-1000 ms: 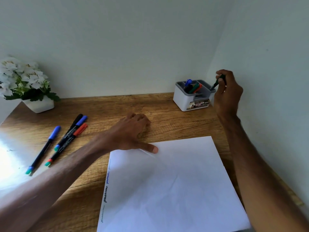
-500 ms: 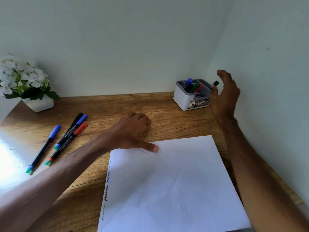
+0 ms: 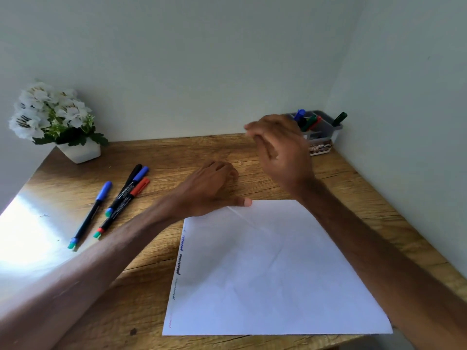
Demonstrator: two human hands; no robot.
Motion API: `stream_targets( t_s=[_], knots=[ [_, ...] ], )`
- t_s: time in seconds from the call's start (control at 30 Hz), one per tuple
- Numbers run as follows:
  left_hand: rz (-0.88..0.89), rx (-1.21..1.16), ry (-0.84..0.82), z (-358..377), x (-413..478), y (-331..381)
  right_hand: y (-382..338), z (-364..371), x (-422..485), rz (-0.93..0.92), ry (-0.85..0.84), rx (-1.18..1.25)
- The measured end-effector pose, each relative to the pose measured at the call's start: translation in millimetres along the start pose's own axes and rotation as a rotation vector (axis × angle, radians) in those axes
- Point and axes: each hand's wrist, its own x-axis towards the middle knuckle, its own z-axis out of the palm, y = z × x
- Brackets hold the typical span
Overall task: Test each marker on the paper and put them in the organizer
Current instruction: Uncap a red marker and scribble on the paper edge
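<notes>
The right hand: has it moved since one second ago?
Yes. The right hand left the white-and-grey plastic organizer, where the dark green marker now stands, and went left toward the four loose markers.

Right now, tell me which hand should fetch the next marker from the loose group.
Probably the right hand: it is empty and raised, free to cross to the markers. The left hand, though nearer them, pins the paper.

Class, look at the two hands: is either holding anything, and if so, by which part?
Neither. The right hand is open and empty; the left hand only presses on the paper.
</notes>
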Motion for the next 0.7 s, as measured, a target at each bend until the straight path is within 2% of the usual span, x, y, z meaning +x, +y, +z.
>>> stream_targets(
  t_s=[0.13, 0.33, 0.5, 0.7],
  knots=[
    [-0.018, 0.021, 0.105, -15.0, -21.0, -15.2, -27.8, 14.4, -5.0, -0.032, -0.211, 0.092],
    [-0.244, 0.103, 0.389, -36.3, -72.3, -61.5, -75.3, 29.3, -12.0, -0.047, -0.503, 0.317],
    [-0.432, 0.208, 0.391, -42.2, -105.7, -92.8, -96.9, 50.0, -24.4, -0.101, -0.587, 0.366],
    [-0.519, 0.24, 0.339, -44.8, -115.6, -89.8, -106.1, 55.0, -35.2, 0.012, -0.602, 0.406]
  ],
)
